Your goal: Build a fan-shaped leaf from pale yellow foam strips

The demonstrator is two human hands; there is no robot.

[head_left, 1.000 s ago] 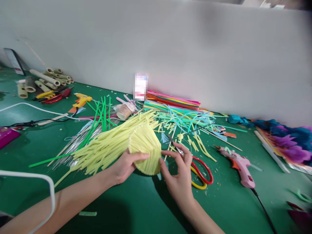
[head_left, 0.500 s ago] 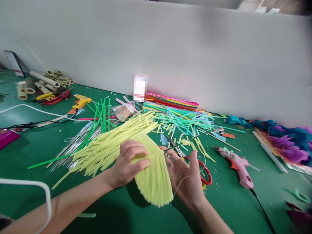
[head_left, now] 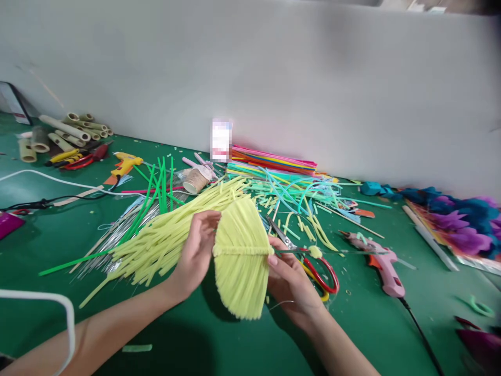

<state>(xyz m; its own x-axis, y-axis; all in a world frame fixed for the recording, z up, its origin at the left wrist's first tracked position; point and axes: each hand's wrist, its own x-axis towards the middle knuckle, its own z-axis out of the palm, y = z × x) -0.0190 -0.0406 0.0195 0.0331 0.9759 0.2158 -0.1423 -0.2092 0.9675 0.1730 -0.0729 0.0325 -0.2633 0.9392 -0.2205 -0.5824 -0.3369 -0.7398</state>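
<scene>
Right grip (head_left: 291, 279) pinched, thumb over fingers, on the right edge of a pale-yellow, fuzzy, ridged leaf-shaped piece (head_left: 239, 284); wrist angled in from lower right. Left grip (head_left: 198, 250) half-curled, upright at the piece's left edge; can't tell whether holding. Piece is raised over the green counter (head_left: 176, 334), before soft, thin yellow strips (head_left: 176, 237) in a loose bundle.

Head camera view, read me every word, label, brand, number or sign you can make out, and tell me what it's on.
No text can be read.
White-and-pink panel, upright near the middle: pixelated, unreadable.
Phone, far left: screen marks too small and blurred.
Pink glue gun, at right: dark mark on the handle, too small to read.
</scene>
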